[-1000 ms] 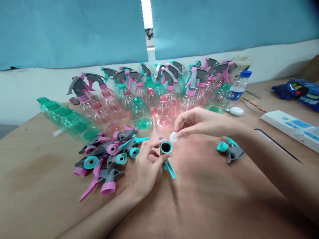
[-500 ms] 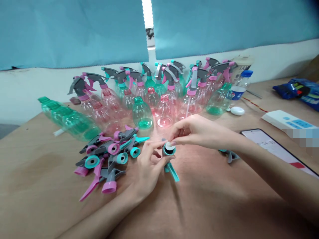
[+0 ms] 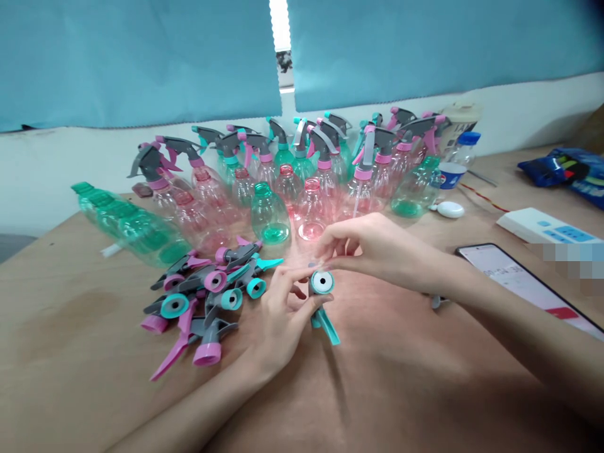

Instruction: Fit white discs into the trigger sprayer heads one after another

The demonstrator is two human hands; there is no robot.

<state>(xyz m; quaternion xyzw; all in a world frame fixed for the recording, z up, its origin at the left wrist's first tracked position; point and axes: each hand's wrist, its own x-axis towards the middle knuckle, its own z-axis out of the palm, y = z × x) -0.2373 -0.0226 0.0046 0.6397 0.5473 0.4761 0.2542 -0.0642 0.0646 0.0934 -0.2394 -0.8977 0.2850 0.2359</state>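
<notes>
My left hand [image 3: 283, 314] is closed around a teal and grey trigger spray head [image 3: 326, 326], its collar facing up and its teal lever pointing down. A white ring washer [image 3: 323, 282] with a dark centre hole sits inside the teal collar. Just above the collar's far edge, my right hand [image 3: 361, 248] has its fingertips curled together in a pinch, with nothing visible in them. To the left lies a pile of loose spray heads [image 3: 207, 352] in pink, teal and grey, some with white washers showing in their collars.
Spray bottles with heads fitted [image 3: 363, 189] crowd the back, among open pink and green bottles [image 3: 270, 217]. Green bottles [image 3: 141, 223] lie at the left. On the right are a phone [image 3: 509, 270], a power strip [image 3: 547, 226], a white oval object [image 3: 450, 209] and a blue packet [image 3: 566, 173].
The white washer has gone from between my right fingertips into the collar and now lies flat there. My right hand has lifted slightly off it; the left hand has barely moved.
</notes>
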